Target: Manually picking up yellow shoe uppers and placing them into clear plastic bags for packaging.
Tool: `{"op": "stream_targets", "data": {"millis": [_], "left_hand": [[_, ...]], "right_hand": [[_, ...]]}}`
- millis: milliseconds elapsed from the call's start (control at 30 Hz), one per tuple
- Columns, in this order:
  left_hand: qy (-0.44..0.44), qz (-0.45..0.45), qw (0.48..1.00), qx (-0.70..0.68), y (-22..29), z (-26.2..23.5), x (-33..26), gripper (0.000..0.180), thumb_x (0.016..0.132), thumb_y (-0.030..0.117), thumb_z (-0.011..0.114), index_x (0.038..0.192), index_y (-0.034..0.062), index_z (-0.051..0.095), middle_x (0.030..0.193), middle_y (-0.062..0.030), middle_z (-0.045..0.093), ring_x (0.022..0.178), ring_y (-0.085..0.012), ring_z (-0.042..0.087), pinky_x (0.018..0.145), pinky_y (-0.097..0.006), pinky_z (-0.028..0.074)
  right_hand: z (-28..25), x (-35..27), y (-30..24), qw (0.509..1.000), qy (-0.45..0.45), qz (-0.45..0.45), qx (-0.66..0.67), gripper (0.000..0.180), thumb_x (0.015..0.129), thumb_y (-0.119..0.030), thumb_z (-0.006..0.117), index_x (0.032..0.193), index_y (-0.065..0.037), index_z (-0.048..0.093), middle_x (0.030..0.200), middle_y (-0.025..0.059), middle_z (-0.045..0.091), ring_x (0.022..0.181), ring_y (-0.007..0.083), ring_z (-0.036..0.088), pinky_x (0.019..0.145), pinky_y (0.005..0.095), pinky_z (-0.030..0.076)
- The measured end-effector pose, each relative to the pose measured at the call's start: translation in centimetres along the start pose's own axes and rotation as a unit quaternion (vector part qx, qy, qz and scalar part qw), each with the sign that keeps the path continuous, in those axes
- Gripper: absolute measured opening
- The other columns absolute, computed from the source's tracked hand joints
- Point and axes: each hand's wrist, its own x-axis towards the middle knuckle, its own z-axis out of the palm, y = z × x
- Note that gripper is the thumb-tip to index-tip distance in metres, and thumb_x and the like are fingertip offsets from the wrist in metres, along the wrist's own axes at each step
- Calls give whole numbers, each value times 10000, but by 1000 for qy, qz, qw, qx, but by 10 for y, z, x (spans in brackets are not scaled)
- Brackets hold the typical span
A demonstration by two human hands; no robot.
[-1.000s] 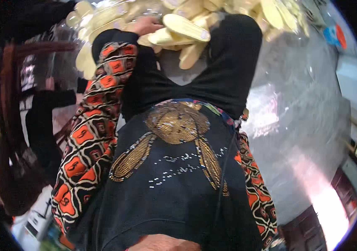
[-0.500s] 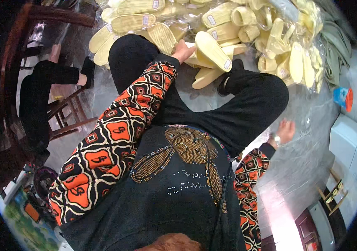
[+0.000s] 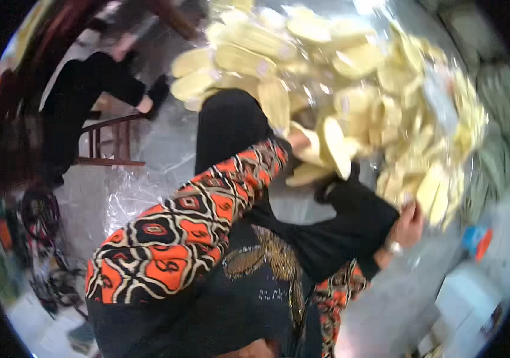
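Head view: yellow slippers (image 3: 359,59) in clear plastic (image 3: 441,98), left hand (image 3: 300,145) at their edge, right hand (image 3: 408,225) nearby, finger grips unclear.

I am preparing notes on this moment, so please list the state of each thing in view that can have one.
Left hand: blurred, close beside the front slipper; grip unclear.
Right hand: fingers curled; whether it holds anything is unclear.
Front slipper: slanted.
Slipper pile: heaped, partly under clear plastic.
Wristband: worn above the right hand.
Left sleeve: pulled down.
Blue-and-red container: blurred; contents unclear.
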Motion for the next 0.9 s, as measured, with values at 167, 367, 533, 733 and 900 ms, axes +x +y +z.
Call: {"op": "stream_targets", "data": {"millis": [167,367,533,733,900], "left_hand": [[-108,22,993,-39,173,4,92,220,730,127,588,938,55,580,860,-72,594,782,-232,537,670,-339,407],[113,-199,683,-693,200,-150,85,141,659,160,681,672,44,601,548,6,503,434,-58,415,398,-229,288],[290,-165,889,-314,271,-409,57,217,712,206,690,782,66,541,665,26,515,588,-46,451,505,-207,371],[535,118,828,119,244,-713,-30,396,823,358,499,966,-11,525,820,-94,574,709,-168,570,619,-277,472],[616,91,666,411,167,-708,-72,228,788,241,506,820,17,533,693,-93,553,600,-241,541,520,-357,437]], "right_hand": [[-43,17,81,998,20,36,-37,293,848,-225,506,1011,8,579,947,146,612,845,203,590,721,277,465],[-5,28,99,999,-47,5,7,290,845,-225,501,989,14,577,937,146,610,822,234,590,726,300,464],[-12,38,67,991,-33,-83,-101,308,855,-287,465,978,-31,586,890,115,611,751,249,579,680,327,461],[9,63,132,980,4,-73,-186,394,843,-475,423,946,-164,642,835,58,630,640,245,555,593,336,457],[21,69,149,974,17,-165,-156,412,837,-505,418,992,-185,624,776,47,626,556,227,505,524,350,428]]}}
